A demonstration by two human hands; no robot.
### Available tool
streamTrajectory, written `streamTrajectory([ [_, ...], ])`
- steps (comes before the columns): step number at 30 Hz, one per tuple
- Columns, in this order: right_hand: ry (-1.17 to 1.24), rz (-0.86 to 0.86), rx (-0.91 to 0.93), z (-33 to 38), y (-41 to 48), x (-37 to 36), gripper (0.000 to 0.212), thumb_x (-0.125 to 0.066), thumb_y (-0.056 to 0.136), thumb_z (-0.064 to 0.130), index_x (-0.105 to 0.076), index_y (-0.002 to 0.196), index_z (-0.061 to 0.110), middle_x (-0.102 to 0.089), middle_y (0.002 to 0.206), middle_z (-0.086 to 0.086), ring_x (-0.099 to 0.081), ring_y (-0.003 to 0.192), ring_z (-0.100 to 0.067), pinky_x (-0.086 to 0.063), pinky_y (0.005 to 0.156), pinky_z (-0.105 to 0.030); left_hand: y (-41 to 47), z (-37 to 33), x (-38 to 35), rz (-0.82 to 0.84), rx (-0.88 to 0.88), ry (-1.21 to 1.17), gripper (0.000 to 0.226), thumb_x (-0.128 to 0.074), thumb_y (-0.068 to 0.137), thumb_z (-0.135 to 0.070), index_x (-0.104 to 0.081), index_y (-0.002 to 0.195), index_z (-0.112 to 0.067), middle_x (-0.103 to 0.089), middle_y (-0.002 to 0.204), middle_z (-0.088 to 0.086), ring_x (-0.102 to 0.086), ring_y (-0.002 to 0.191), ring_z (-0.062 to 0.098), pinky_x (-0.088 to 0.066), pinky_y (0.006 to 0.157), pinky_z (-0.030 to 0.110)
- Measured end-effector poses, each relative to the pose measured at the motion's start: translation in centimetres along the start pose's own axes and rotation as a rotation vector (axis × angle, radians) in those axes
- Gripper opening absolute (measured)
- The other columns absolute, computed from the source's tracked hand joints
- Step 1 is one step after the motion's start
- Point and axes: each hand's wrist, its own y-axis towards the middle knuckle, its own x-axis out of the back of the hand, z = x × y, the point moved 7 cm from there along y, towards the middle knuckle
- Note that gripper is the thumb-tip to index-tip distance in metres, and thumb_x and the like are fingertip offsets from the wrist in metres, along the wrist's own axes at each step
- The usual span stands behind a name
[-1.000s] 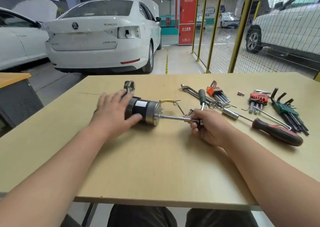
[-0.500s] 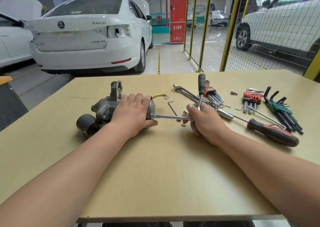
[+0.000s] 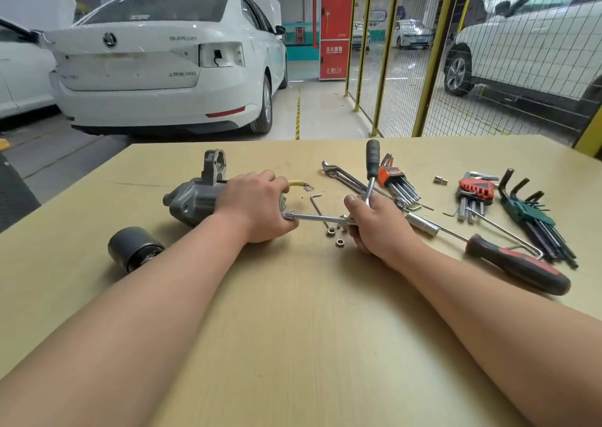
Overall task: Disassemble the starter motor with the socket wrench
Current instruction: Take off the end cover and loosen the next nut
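The left hand (image 3: pixel 254 205) is curled over the right-hand end of the grey cast-metal starter motor housing (image 3: pixel 195 198) and grips it against the light wooden table (image 3: pixel 293 345). The right hand (image 3: pixel 379 226) is closed around the head of the chrome socket wrench with a dark rubber grip (image 3: pixel 373 159). The grip stands upward and away from the person. The wrench's chrome extension bar runs level to the left, and its socket end meets the housing just under the left thumb. The two hands are apart, joined only by this bar.

A black cylindrical can (image 3: pixel 135 247) lies apart from the housing, beside the left forearm. A yellow-sleeved wire (image 3: pixel 295 184) projects past the left fingers. Two loose brass-coloured nuts (image 3: pixel 339 241) and a bent steel hex key (image 3: pixel 316 205) lie under and near the bar.

To the right lie:
- chrome spanners (image 3: pixel 342 175);
- a hex-key set in an orange holder (image 3: pixel 392 177);
- a set in a red holder (image 3: pixel 475 190);
- a set in a green holder (image 3: pixel 529 215);
- a red-and-black-handled screwdriver (image 3: pixel 518 263).

A white saloon car (image 3: pixel 163 68) is parked beyond the table.
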Motion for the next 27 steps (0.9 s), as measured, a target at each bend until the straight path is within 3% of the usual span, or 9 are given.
streamTrajectory([
  [5, -0.060, -0.064, 0.053, -0.1, -0.3, 0.0, 0.024, -0.046, 0.097, 0.035, -0.044, 0.076, 0.022, -0.062, 0.070, -0.005, -0.057, 0.066, -0.023, -0.046, 0.066, -0.034, -0.2, 0.0, 0.1, 0.016, -0.010, 0.015, 0.061, -0.049, 0.061, -0.068, -0.056, 0.109, -0.031, -0.058, 0.103, -0.007, -0.056, 0.093, 0.018, -0.041, 0.076, 0.030],
  [10, -0.130, -0.170, 0.246, 1.6, -0.8, 0.7, 0.017, -0.055, 0.093, 0.021, -0.043, 0.082, 0.022, -0.051, 0.068, 0.009, -0.048, 0.062, -0.001, -0.026, 0.053, -0.022, 0.3, -0.2, 0.4, 0.093, -0.028, 0.018, 0.063, -0.043, 0.059, -0.070, -0.055, 0.109, -0.035, -0.057, 0.107, -0.011, -0.057, 0.096, 0.015, -0.036, 0.069, 0.029],
  [14, -0.172, -0.145, 0.296, 2.5, -1.5, 0.7, 0.014, -0.053, 0.094, 0.023, -0.043, 0.086, 0.019, -0.051, 0.068, 0.009, -0.049, 0.061, -0.001, -0.028, 0.053, -0.024, 0.1, -0.4, 0.7, 0.145, -0.055, 0.015, 0.065, -0.042, 0.059, -0.071, -0.055, 0.111, -0.035, -0.057, 0.108, -0.011, -0.056, 0.097, 0.015, -0.038, 0.071, 0.030],
  [17, -0.102, -0.028, 0.012, 1.9, -1.3, 1.4, 0.023, -0.044, 0.096, 0.036, -0.043, 0.080, 0.019, -0.058, 0.062, -0.002, -0.048, 0.048, -0.015, -0.034, 0.046, -0.026, -0.8, -0.9, 0.9, 0.155, -0.023, 0.024, 0.066, -0.038, 0.056, -0.073, -0.056, 0.108, -0.036, -0.057, 0.105, -0.011, -0.056, 0.097, 0.015, -0.038, 0.073, 0.030],
  [20, 0.354, 0.249, -0.509, -0.1, -2.2, 0.8, 0.030, -0.038, 0.097, 0.039, -0.040, 0.077, 0.016, -0.052, 0.049, -0.005, -0.027, 0.030, -0.012, -0.020, 0.033, -0.014, -2.4, -1.7, 1.4, 0.055, 0.023, 0.014, 0.067, -0.038, 0.057, -0.075, -0.057, 0.108, -0.035, -0.059, 0.101, -0.011, -0.058, 0.092, 0.016, -0.033, 0.068, 0.028],
  [22, 0.366, 0.313, -0.585, -0.7, -2.9, 0.6, 0.031, -0.036, 0.098, 0.038, -0.038, 0.076, 0.017, -0.049, 0.047, -0.004, -0.024, 0.029, -0.011, -0.018, 0.032, -0.013, -3.4, -2.1, 1.7, -0.005, -0.003, -0.028, 0.071, -0.044, 0.061, -0.077, -0.056, 0.115, -0.032, -0.060, 0.103, -0.009, -0.057, 0.095, 0.016, -0.037, 0.073, 0.029],
  [24, 0.305, 0.301, -0.579, -1.3, -3.0, 0.3, 0.031, -0.034, 0.098, 0.037, -0.039, 0.075, 0.017, -0.048, 0.048, -0.005, -0.024, 0.029, -0.012, -0.018, 0.033, -0.013, -4.0, -2.6, 2.2, -0.048, -0.095, -0.098, 0.077, -0.054, 0.063, -0.075, -0.054, 0.124, -0.028, -0.058, 0.116, -0.006, -0.052, 0.109, 0.019, -0.035, 0.093, 0.034],
  [26, 0.262, 0.268, -0.559, -1.6, -3.2, 0.0, 0.033, -0.033, 0.098, 0.036, -0.042, 0.073, 0.015, -0.047, 0.048, -0.006, -0.026, 0.028, -0.014, -0.019, 0.035, -0.014, -4.9, -2.9, 2.8, -0.125, -0.178, -0.078, 0.081, -0.065, 0.060, -0.069, -0.054, 0.127, -0.024, -0.055, 0.124, 0.000, -0.046, 0.120, 0.026, -0.017, 0.110, 0.048],
  [27, 0.250, 0.248, -0.546, -1.8, -3.1, -0.1, 0.034, -0.034, 0.097, 0.035, -0.043, 0.072, 0.014, -0.048, 0.047, -0.007, -0.027, 0.028, -0.015, -0.020, 0.036, -0.014, -5.4, -2.8, 2.8, -0.160, -0.173, -0.023, 0.084, -0.066, 0.058, -0.069, -0.054, 0.127, -0.023, -0.054, 0.125, 0.002, -0.042, 0.124, 0.030, -0.007, 0.111, 0.055],
])
